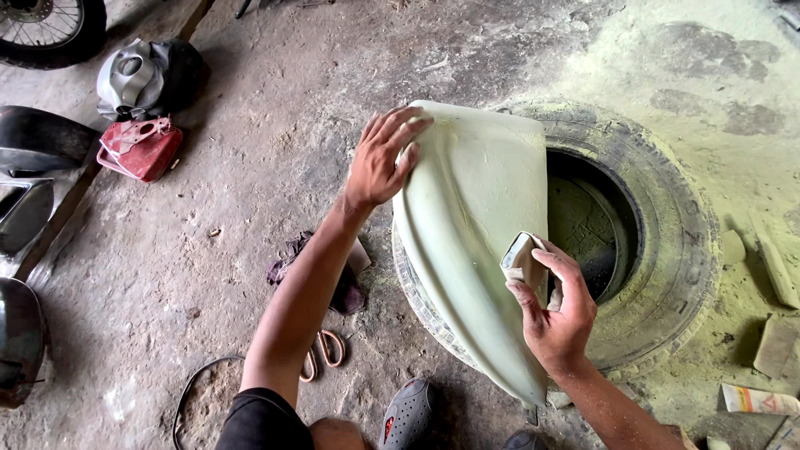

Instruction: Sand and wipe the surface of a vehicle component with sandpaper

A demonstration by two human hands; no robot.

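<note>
Pale green panel (471, 242) is standing tilted on the tyre (667, 250), lower tip pointing toward the person, upper edge away. Tyre is lying flat on the concrete floor (250, 167), coated w/ greenish dust; its centre hole is showing only dark floor w/ dust, nothing else seen inside.

Left hand (382, 158) is resting flat on the panel's upper left edge, fingers spread & lying over the rim, palm on the outside; grip is apart, not wrapped round anything, just pressing.

Right hand (557, 310) is holding a folded piece of sandpaper (522, 260) against the panel's right side, approx mid-height; thumb & fingers are clamped on the paper, paper touching the panel surface.

Scissors (323, 352) w/ orange handles are lying on the floor just beside the left forearm, near a dark rag (346, 292). Black cable (193, 392) is curving on the floor bottom left. Grey sandal (407, 414) is showing at the bottom edge, touching the tyre's near side.

Far left: red part (140, 147) & grey part (146, 77) are sitting on the floor, well apart from the tyre. Wheel (50, 29) is in the top left corner. Dark curved parts (29, 142) are lining the left edge.

Right of tyre: flat blocks (779, 346) & a tube (758, 402) are lying in the dust.
</note>
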